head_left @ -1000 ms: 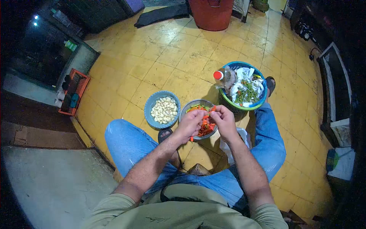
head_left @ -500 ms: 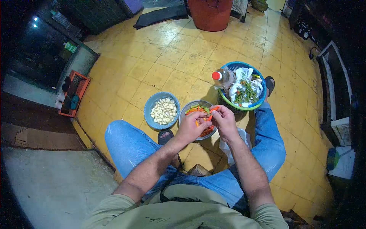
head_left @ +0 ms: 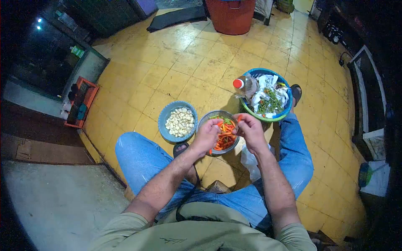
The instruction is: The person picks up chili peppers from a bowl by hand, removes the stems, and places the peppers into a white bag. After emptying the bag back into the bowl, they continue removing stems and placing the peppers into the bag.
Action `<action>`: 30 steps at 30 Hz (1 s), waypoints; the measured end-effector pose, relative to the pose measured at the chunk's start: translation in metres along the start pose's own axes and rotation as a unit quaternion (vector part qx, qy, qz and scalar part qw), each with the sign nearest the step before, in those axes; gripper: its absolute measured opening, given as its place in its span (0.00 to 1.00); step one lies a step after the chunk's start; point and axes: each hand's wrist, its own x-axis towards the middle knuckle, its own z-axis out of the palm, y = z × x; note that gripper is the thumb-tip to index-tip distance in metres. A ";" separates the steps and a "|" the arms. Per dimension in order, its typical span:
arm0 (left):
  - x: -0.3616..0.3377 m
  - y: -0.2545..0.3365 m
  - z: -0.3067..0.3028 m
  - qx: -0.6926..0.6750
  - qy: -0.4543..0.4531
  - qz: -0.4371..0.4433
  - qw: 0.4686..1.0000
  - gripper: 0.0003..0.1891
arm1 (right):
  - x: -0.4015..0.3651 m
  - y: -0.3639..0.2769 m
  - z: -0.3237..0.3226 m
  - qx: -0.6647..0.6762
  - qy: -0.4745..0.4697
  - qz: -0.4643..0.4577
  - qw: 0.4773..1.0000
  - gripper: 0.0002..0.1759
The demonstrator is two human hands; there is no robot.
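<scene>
A grey colander (head_left: 202, 119) of red, orange and green chili peppers (head_left: 226, 141) stands on the floor between my knees. My left hand (head_left: 206, 137) is closed over its left side; a bit of orange chili shows below the palm and red at the fingertips. Over the right rim, my right hand (head_left: 251, 129) pinches a red chili (head_left: 239, 118) between thumb and finger. The fingertips of the two hands are apart. Left of the colander, a blue-grey basin (head_left: 162, 129) holds peeled garlic cloves (head_left: 180, 122).
At the right, a blue-and-green basket (head_left: 251, 71) carries green stems, white plastic and a red-capped bottle (head_left: 238, 83). A clear plastic bag (head_left: 250, 163) lies by my right leg. Farther off are a red tub (head_left: 231, 19), a dark mat (head_left: 178, 19) and an orange crate (head_left: 86, 102).
My hands have drawn apart from where their fingertips met over the chilies. The left hand shifted slightly left, the right slightly right, uncovering more of the colander's contents.
</scene>
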 end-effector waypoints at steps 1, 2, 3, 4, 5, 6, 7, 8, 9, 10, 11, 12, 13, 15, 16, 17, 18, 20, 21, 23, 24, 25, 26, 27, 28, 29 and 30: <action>-0.004 0.007 0.002 -0.047 -0.004 -0.033 0.998 0.15 | 0.000 0.004 0.002 -0.028 -0.007 -0.001 1.000 0.12; -0.005 0.011 0.003 -0.093 -0.009 -0.066 0.993 0.15 | 0.000 0.007 0.005 -0.075 -0.013 -0.011 0.997 0.12; -0.005 0.012 0.002 -0.092 -0.009 -0.066 0.993 0.15 | 0.000 0.010 0.007 -0.121 -0.018 -0.022 0.992 0.11; -0.005 0.012 0.002 -0.106 -0.018 -0.073 0.992 0.15 | 0.000 0.012 0.008 -0.121 -0.017 -0.022 0.992 0.11; -0.005 0.012 0.001 -0.119 -0.026 -0.080 0.989 0.15 | 0.000 0.014 0.008 -0.191 -0.005 -0.079 0.978 0.09; -0.004 0.009 -0.003 -0.119 -0.027 -0.080 0.989 0.15 | -0.001 0.013 0.010 -0.260 0.007 -0.134 0.956 0.07; -0.002 0.003 -0.008 -0.145 -0.053 -0.078 0.985 0.15 | -0.002 0.011 0.010 -0.261 0.008 -0.134 0.956 0.07; -0.001 -0.001 -0.011 -0.170 -0.081 -0.076 0.979 0.15 | -0.004 0.007 0.011 -0.291 0.034 -0.125 0.948 0.07; -0.003 0.004 -0.007 -0.171 -0.082 -0.077 0.979 0.15 | -0.005 0.005 0.012 -0.321 0.061 -0.116 0.938 0.06; -0.007 0.010 -0.001 -0.074 -0.064 -0.050 0.994 0.14 | -0.006 0.005 0.014 -0.322 0.062 -0.116 0.938 0.06; -0.008 0.014 0.003 0.024 -0.045 -0.022 0.998 0.13 | -0.007 0.005 0.016 -0.338 0.076 -0.138 0.928 0.06; -0.008 0.013 0.004 0.023 -0.045 -0.022 0.998 0.13 | -0.008 0.005 0.018 -0.354 0.090 -0.161 0.917 0.06; -0.009 0.013 0.004 0.042 -0.021 -0.017 0.999 0.11 | -0.009 0.004 0.020 -0.355 0.090 -0.161 0.916 0.06; -0.008 0.012 0.003 0.062 0.003 -0.012 0.998 0.10 | -0.012 0.002 0.023 -0.382 0.060 -0.231 0.893 0.04; -0.007 0.011 0.001 -0.008 -0.008 -0.030 0.999 0.10 | -0.012 0.002 0.023 -0.393 0.047 -0.245 0.885 0.02; -0.006 0.009 -0.001 -0.077 -0.019 -0.048 0.996 0.09 | -0.012 0.001 0.022 -0.393 0.047 -0.245 0.885 0.02; -0.005 0.007 -0.004 -0.077 -0.019 -0.048 0.996 0.09 | -0.011 -0.002 0.020 -0.388 0.018 -0.250 0.887 0.01; -0.004 0.002 -0.012 -0.154 -0.101 -0.080 0.980 0.09 | -0.011 -0.007 0.017 -0.384 -0.011 -0.255 0.888 0.01; -0.004 0.002 -0.014 -0.154 -0.101 -0.080 0.980 0.09 | -0.011 -0.009 0.014 -0.370 -0.049 -0.264 0.890 0.02; -0.003 0.001 -0.015 -0.177 -0.146 -0.118 0.966 0.08 | -0.009 -0.012 0.009 -0.355 -0.088 -0.273 0.890 0.02; -0.002 0.002 -0.014 -0.178 -0.146 -0.118 0.966 0.08 | -0.008 -0.013 0.006 -0.377 -0.076 -0.288 0.877 0.03; -0.002 0.003 -0.011 -0.067 -0.104 -0.093 0.988 0.08 | -0.006 -0.014 0.003 -0.399 -0.065 -0.302 0.863 0.03; -0.002 0.004 -0.009 0.045 -0.059 -0.066 0.995 0.09 | -0.001 -0.012 -0.005 -0.390 -0.012 -0.298 0.871 0.04; 0.004 -0.009 -0.013 0.045 -0.058 -0.067 0.995 0.09 | 0.005 -0.011 -0.014 -0.379 0.041 -0.293 0.877 0.05; 0.015 -0.031 -0.019 0.180 -0.012 0.091 0.979 0.11 | 0.008 -0.019 -0.020 -0.356 0.106 -0.273 0.887 0.08; 0.020 -0.044 -0.023 0.306 0.034 0.244 0.920 0.12 | 0.014 -0.025 -0.033 -0.385 0.155 -0.261 0.872 0.11; 0.020 -0.044 -0.023 0.306 0.034 0.244 0.920 0.12 | 0.018 -0.035 -0.046 -0.343 0.160 -0.215 0.900 0.12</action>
